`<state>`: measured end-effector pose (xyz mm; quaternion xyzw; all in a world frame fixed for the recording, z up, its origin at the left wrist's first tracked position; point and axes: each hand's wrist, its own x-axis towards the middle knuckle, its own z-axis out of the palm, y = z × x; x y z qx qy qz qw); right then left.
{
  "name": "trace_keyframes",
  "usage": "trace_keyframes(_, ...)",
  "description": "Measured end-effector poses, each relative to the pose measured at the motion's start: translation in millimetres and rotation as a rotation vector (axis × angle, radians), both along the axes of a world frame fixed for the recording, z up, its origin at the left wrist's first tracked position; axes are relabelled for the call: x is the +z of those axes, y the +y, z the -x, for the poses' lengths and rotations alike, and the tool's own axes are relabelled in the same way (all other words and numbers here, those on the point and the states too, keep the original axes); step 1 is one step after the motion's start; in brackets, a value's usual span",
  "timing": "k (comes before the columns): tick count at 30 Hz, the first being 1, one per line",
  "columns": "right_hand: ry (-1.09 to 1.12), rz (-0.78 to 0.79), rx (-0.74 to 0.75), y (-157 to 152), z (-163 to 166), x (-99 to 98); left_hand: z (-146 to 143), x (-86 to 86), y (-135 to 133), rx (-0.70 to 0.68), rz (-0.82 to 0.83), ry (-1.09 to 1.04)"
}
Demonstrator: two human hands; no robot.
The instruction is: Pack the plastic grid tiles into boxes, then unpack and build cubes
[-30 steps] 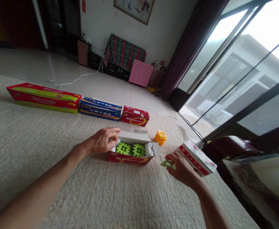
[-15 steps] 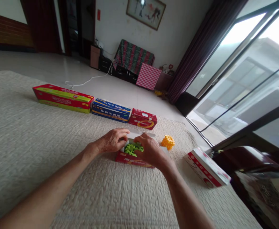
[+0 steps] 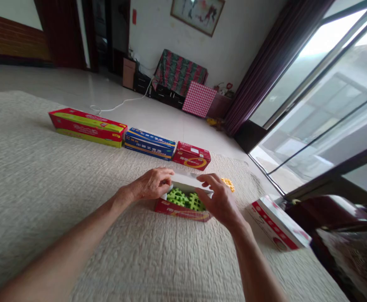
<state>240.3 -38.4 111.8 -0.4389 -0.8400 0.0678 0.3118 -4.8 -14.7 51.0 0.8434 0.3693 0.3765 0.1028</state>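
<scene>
The open red box [image 3: 180,212] lies near the middle of the quilted bed cover [image 3: 45,188], holding green plastic pieces [image 3: 183,199]; their number cannot be made out. The left hand [image 3: 152,184] has its grip curled round the box's left end. The right hand [image 3: 219,199] covers the right end, grip loose, fingers spread against the white lid flap [image 3: 186,180], holding nothing. A yellow piece [image 3: 228,183] is mostly hidden behind it. Along the far edge stand a long red box [image 3: 87,127], a blue box [image 3: 148,144] and a small red box [image 3: 192,156]. A red-and-white box [image 3: 279,226] sits at the right edge. The left and near parts of the cover carry nothing.
</scene>
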Motion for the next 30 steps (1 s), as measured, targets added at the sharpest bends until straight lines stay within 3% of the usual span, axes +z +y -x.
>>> trace_keyframes(5, 0.440, -0.311, -0.350, -6, -48, -28.4, 3, 9.7, -2, 0.044, 0.088, -0.156)
trace_keyframes(9, 0.699, -0.194, -0.540, -13, -65, -64.5, 10, 6.4, 0, 0.350, 0.174, -0.441)
trace_keyframes(12, 0.859, -0.031, -0.532, -19, -62, -87.4, 16, -13.1, -1, 0.618, 0.270, -0.662)
trace_keyframes(14, 0.957, -0.010, -0.514, -22, -57, -98.9, 17, -31.3, -7, 0.696, 0.385, -0.842)
trace_keyframes(17, 0.978, -0.097, -0.485, -24, -53, -110.0, 12, -56.5, -21, 0.718, 0.464, -1.054)
trace_keyframes(21, 0.887, -0.159, -0.438, -22, -55, -114.4, -1, -71.4, -37, 0.739, 0.406, -1.005)
trace_keyframes(30, 0.778, -0.105, -0.373, -15, -58, -116.4, -22, -65.7, -54, 0.768, 0.218, -0.763)
